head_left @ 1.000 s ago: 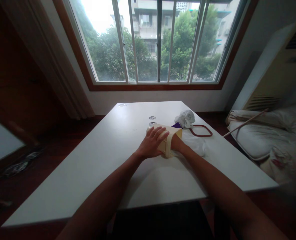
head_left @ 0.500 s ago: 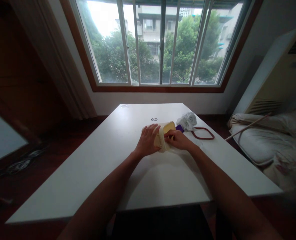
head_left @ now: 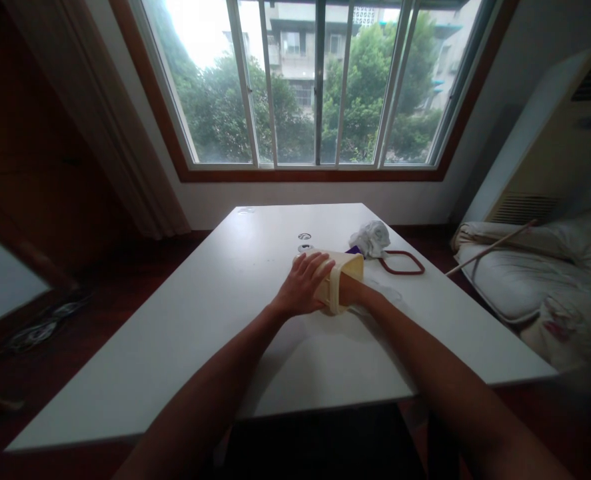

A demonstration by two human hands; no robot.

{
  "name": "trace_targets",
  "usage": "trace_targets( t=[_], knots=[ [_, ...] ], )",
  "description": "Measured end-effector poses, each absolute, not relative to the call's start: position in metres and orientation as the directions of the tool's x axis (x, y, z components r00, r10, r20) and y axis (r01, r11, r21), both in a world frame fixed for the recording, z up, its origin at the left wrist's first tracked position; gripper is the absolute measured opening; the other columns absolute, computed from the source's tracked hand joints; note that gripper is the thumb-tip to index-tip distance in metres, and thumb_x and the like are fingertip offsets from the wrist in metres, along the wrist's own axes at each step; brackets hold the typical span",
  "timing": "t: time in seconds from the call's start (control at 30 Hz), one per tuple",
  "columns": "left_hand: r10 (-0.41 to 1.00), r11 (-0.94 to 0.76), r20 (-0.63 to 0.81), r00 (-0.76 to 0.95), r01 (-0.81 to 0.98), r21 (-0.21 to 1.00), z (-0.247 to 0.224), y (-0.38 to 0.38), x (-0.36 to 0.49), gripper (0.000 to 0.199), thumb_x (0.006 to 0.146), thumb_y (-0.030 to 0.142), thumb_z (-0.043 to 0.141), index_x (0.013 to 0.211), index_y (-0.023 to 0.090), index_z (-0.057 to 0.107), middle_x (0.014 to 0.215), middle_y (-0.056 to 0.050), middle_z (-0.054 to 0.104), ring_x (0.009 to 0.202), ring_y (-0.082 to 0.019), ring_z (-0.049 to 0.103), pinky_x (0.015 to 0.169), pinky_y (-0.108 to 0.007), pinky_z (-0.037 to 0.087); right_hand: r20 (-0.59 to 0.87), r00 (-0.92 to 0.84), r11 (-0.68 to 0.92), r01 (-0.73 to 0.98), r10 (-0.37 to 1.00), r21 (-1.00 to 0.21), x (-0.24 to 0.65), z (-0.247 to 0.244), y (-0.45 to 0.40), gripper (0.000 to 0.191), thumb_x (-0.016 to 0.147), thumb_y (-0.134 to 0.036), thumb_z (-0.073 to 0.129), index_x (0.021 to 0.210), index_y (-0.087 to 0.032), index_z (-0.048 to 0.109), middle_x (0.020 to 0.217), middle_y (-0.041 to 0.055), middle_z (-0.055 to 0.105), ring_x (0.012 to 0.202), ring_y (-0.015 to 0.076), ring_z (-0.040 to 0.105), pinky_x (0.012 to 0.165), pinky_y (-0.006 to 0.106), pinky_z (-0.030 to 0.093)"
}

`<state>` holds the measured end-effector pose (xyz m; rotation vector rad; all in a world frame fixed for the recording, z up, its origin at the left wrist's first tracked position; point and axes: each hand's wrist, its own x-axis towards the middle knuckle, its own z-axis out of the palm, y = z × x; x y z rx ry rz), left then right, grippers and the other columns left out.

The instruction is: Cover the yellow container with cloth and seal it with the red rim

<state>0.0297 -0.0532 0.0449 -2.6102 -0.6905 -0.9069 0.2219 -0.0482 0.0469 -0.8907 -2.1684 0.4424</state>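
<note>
A cream-coloured container [head_left: 333, 297] lies tipped on its side over the white table, its mouth turned to the right. My left hand [head_left: 302, 283] grips it from the left, fingers over the top and thumb low near the rim. My right hand [head_left: 348, 291] reaches in through the mouth. Its fingers are hidden inside, so whether they hold anything does not show. Behind the container, a small purple item [head_left: 355, 251] touches a crumpled white cloth or bag [head_left: 372, 238]. To the right lies a dark red rounded frame [head_left: 400, 271].
The white table [head_left: 190, 327] spans the area before me. Near its middle are small round dark-and-white marks or items [head_left: 304, 237]. Clear, thin plastic [head_left: 385, 291] lies by my right wrist. A padded seat with a stick [head_left: 490, 250] stands beyond the right edge.
My right hand has gone from the container's rim to deep inside it. The container has turned so its mouth shows more to the right. A second round mark now shows beside it.
</note>
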Motion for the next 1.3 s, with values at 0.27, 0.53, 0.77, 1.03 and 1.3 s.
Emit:
trace_targets(
  t=[0.27,0.53,0.77,1.03,1.3],
  knots=[
    [0.508,-0.688,0.77,0.387,0.72,0.091,0.043,-0.032,0.007,0.112,0.067,0.049,0.078,0.155,0.02,0.016,0.151,-0.019,0.039,0.139,-0.04,0.038,0.115,-0.057,0.031,0.682,-0.122,0.619,0.556,0.721,-0.554,0.25,0.081,-0.051,0.026,0.091,-0.028,0.049,0.102,-0.019,0.07,0.106,0.0092,0.072,0.097,0.0212,0.066,0.088,0.035,0.051],
    [0.605,-0.512,0.796,0.029,0.78,0.361,0.036,-0.017,-0.012,0.126,0.057,0.059,0.084,0.154,0.022,0.014,0.151,-0.018,0.038,0.136,-0.04,0.041,0.11,-0.056,0.041,0.542,0.102,0.341,0.676,0.834,-0.653,0.295,0.052,-0.016,0.023,0.082,-0.026,0.053,0.092,-0.016,0.072,0.084,0.0067,0.074,0.075,0.0192,0.066,0.075,0.033,0.05],
    [0.646,-0.474,0.763,-0.027,0.768,0.43,0.033,-0.015,-0.013,0.127,0.056,0.059,0.085,0.154,0.022,0.014,0.15,-0.018,0.039,0.137,-0.04,0.041,0.108,-0.057,0.043,0.355,-0.127,0.343,0.674,0.926,-0.655,0.291,0.046,-0.018,0.032,0.081,-0.042,0.058,0.066,-0.015,0.067,0.063,0.0033,0.068,0.056,0.0145,0.057,0.055,0.025,0.042],
    [0.594,-0.55,0.798,0.103,0.775,0.309,0.034,-0.018,-0.01,0.13,0.055,0.055,0.087,0.155,0.019,0.01,0.151,-0.02,0.038,0.137,-0.04,0.041,0.111,-0.056,0.04,0.535,0.007,0.473,0.459,0.845,-0.752,0.275,0.058,-0.024,0.028,0.082,-0.04,0.058,0.094,-0.016,0.068,0.088,0.0059,0.073,0.079,0.02,0.066,0.077,0.033,0.053],
    [0.484,-0.689,0.769,0.418,0.724,0.041,0.041,-0.031,0.004,0.113,0.067,0.048,0.079,0.154,0.017,0.016,0.151,-0.02,0.038,0.14,-0.038,0.037,0.117,-0.052,0.03,0.802,0.027,0.675,0.523,0.597,-0.521,0.258,0.073,-0.042,0.048,0.075,-0.038,0.069,0.117,-0.017,0.062,0.12,0.0124,0.067,0.111,0.0292,0.062,0.101,0.047,0.048]
  ],
)
